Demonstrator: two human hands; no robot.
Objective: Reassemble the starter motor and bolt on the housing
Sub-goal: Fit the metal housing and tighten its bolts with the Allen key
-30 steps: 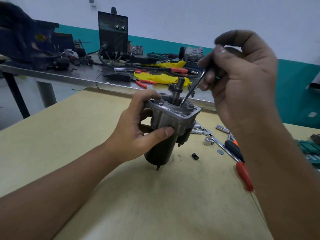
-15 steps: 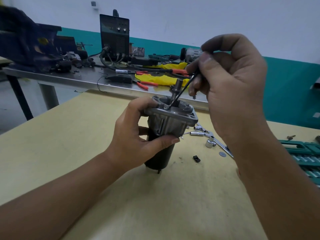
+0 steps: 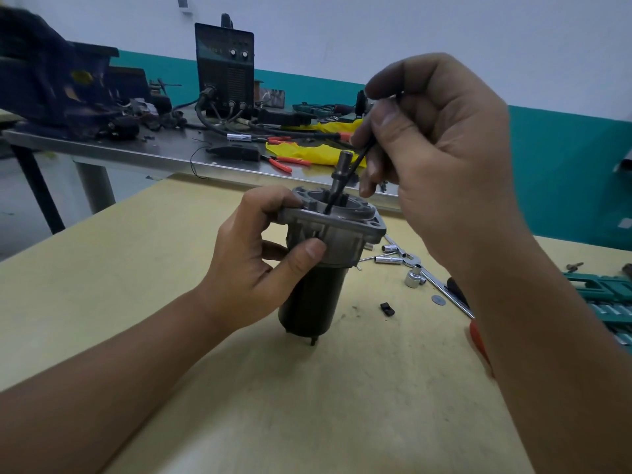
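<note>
On a yellow workshop surface [image 3: 205,336], a starter motor [image 3: 316,289] stands upright on its dark cylindrical end, drive shaft [image 3: 342,169] pointing up, w/ the grey cast housing [image 3: 337,230] seated on top. Left hand [image 3: 253,265] wraps the unit just under the housing flange, thumb pressed across the front and other fingers curled round the back and over the rim: a steadying hold, prob. to keep the tall, narrow body from tipping or turning while it is worked from above. Right hand [image 3: 441,155] pinches a slim dark tool [image 3: 345,181] high up between thumb and curled fingers; its handle end is hidden in the fist, so the type can't be told. Tool slants down beside the shaft, tip inside the open mouth of the housing, apparently probing or seating something in there; exactly what it touches is not visible. Judging by the bare flange holes, bolting has yet to be done.

Loose sockets [image 3: 390,256] and a ratchet-type wrench [image 3: 441,289] lie just right of the motor, w/ a small black piece [image 3: 387,308] and a washer [image 3: 438,300] near by, kept within reach, likely for the bolt-up. Green tool case [image 3: 605,302] sits at far right. Behind, a steel bench [image 3: 164,155] carries a dark welder-like box [image 3: 224,66], red-handled pliers [image 3: 284,162] and yellow cloth [image 3: 307,153].
</note>
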